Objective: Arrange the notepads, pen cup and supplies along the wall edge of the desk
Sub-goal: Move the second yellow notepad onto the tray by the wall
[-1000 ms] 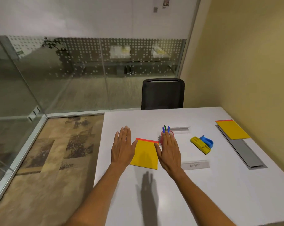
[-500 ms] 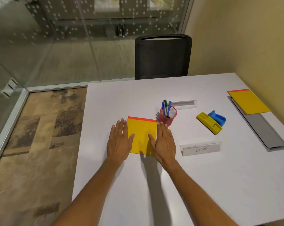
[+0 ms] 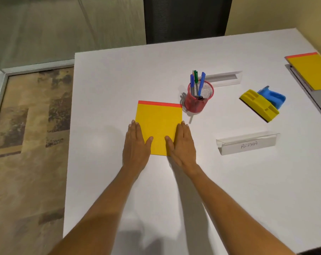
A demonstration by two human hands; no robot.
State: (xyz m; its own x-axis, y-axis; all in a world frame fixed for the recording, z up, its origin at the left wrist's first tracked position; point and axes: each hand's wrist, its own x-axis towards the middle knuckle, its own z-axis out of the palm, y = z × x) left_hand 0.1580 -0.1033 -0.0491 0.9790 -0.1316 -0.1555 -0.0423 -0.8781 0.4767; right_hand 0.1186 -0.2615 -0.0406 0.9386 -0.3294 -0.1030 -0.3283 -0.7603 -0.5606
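Fingers (image 3: pixel 136 128) on both my hands lie straight and flat, gripping nothing. My left hand (image 3: pixel 135 144) and right hand (image 3: pixel 183 144) rest on a white surface (image 3: pixel 110 89) that fills most of the view. A yellow wall (image 3: pixel 284 13) runs along its right side, a black chair (image 3: pixel 185 17) stands at the far edge, and patterned floor (image 3: pixel 27 135) shows on the left. A yellow notepad (image 3: pixel 158 122) with a red top strip lies between my hands, each hand against one side edge, thumbs on the paper. A red mesh pen cup (image 3: pixel 199 100) stands just beyond its far right corner. A second notepad (image 3: pixel 310 70) lies by the wall. A yellow block (image 3: pixel 259 104) touching a blue item (image 3: pixel 273 97), and a clear nameplate (image 3: pixel 248 144) reading ALPHA, lie to my right.
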